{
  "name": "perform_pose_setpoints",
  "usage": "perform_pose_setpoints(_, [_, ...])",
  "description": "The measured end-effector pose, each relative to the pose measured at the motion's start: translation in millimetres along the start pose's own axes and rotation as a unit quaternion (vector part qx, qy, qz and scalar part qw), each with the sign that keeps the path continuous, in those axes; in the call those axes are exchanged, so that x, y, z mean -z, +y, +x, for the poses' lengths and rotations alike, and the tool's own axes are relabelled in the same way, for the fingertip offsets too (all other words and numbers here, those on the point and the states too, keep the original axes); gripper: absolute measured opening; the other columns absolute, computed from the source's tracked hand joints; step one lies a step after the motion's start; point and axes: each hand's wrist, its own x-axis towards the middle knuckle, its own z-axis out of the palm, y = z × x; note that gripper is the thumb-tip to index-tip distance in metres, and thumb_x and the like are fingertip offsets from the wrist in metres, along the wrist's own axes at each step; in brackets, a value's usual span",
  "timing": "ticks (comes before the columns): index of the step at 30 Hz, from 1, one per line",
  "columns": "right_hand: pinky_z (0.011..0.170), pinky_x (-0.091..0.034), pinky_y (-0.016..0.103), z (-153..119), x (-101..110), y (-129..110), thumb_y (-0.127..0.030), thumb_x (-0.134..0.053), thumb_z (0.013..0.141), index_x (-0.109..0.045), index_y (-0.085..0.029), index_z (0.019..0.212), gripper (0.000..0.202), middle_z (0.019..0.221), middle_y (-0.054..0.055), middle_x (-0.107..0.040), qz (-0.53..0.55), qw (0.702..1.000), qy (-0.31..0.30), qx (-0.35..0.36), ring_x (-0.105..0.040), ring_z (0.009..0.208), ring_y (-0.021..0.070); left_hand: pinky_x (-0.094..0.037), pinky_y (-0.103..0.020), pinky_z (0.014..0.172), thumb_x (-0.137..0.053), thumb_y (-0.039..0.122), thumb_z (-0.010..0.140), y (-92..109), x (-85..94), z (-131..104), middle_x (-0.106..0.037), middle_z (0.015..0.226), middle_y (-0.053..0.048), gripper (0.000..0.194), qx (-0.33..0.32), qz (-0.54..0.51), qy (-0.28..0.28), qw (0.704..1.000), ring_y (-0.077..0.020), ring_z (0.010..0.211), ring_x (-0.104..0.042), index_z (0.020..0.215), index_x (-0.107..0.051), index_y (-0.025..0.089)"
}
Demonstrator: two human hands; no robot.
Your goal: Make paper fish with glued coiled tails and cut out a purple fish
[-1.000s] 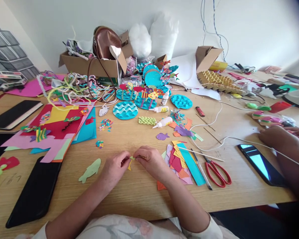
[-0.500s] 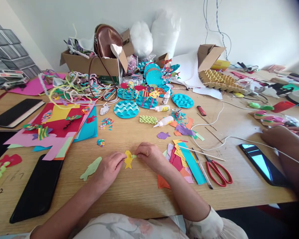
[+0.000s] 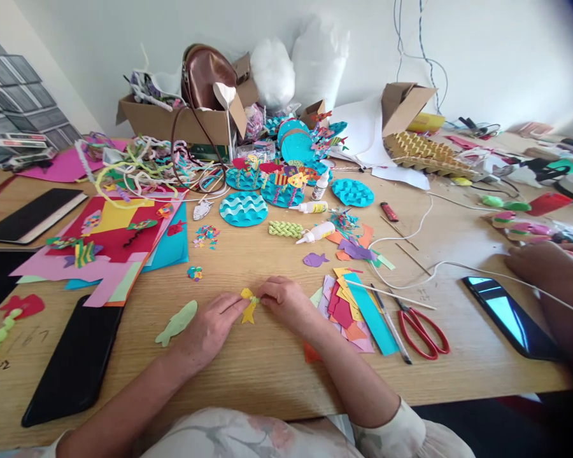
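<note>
A yellow paper fish [image 3: 249,313] lies on the table between my two hands, tail towards me. My left hand [image 3: 214,326] has its fingertips closed on the fish's left edge. With fingers pinched together, my right hand [image 3: 286,304] holds a small light green folded paper strip [image 3: 254,300] against the fish's right side; part of the strip is hidden by the fingers. A pale green paper fish [image 3: 176,323] rests left of my left hand. Beyond my hands lie a purple paper fish [image 3: 315,259] and a small pile of colourful dots [image 3: 195,273].
Paper scraps [image 3: 339,305], a pen [image 3: 392,327] and red-handled scissors [image 3: 424,331] lie at right. Glue bottles [image 3: 316,233] and blue wavy discs [image 3: 243,209] stand farther back. A black phone [image 3: 71,362] is at left, another phone [image 3: 510,318] near a co-worker's arm [image 3: 539,280].
My right hand has moved slightly left, bringing the green strip from beside the fish onto its right side. My left hand has shifted a little right.
</note>
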Motion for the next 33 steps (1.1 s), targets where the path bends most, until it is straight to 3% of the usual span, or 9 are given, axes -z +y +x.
perform_pose_setpoints(5, [0.067, -0.039, 0.021, 0, -1, 0, -0.005, -0.058, 0.078, -0.066, -0.019, 0.079, 0.016, 0.075, 0.002, -0.064, -0.022, 1.0, -0.005, 0.009, -0.058, 0.073, 0.0129, -0.05, -0.032, 0.086, -0.03, 0.005, 0.087, 0, -3.0, -1, -0.063, 0.107, -0.007, 0.042, -0.024, 0.033, -0.009, 0.999, -0.0175, 0.1, -0.057, 0.118, -0.054, 0.018])
perform_pose_setpoints(17, [0.066, -0.038, 0.022, 0, -2, -2, -0.007, -0.058, 0.079, -0.067, -0.019, 0.081, 0.016, 0.074, 0.002, -0.063, -0.067, 0.998, -0.013, 0.016, -0.057, 0.074, 0.0135, -0.051, -0.033, 0.08, -0.029, 0.015, 0.093, 2, -7.5, 5, -0.062, 0.097, -0.009, 0.034, -0.053, 0.051, 0.041, 0.996, -0.0193, 0.092, -0.055, 0.11, -0.059, 0.015])
perform_pose_setpoints(26, [0.067, -0.038, 0.022, 0, 1, -7, -0.011, -0.056, 0.082, -0.069, -0.019, 0.084, 0.015, 0.077, 0.003, -0.062, -0.093, 0.995, -0.023, 0.013, -0.056, 0.076, 0.0139, -0.051, -0.032, 0.082, -0.029, 0.009, 0.092, 0, -6.9, 3, -0.063, 0.1, -0.01, 0.035, -0.058, 0.05, 0.06, 0.995, -0.0181, 0.092, -0.057, 0.109, -0.06, 0.01])
perform_pose_setpoints(33, [0.068, -0.038, 0.023, 0, 2, -10, -0.014, -0.054, 0.085, -0.069, -0.02, 0.086, 0.016, 0.078, 0.003, -0.062, -0.113, 0.993, -0.043, -0.001, -0.056, 0.077, 0.0142, -0.053, -0.035, 0.082, -0.026, 0.013, 0.093, -1, -7.0, 1, -0.064, 0.102, -0.012, 0.037, -0.107, 0.068, 0.053, 0.99, -0.0196, 0.095, -0.056, 0.108, -0.06, 0.008])
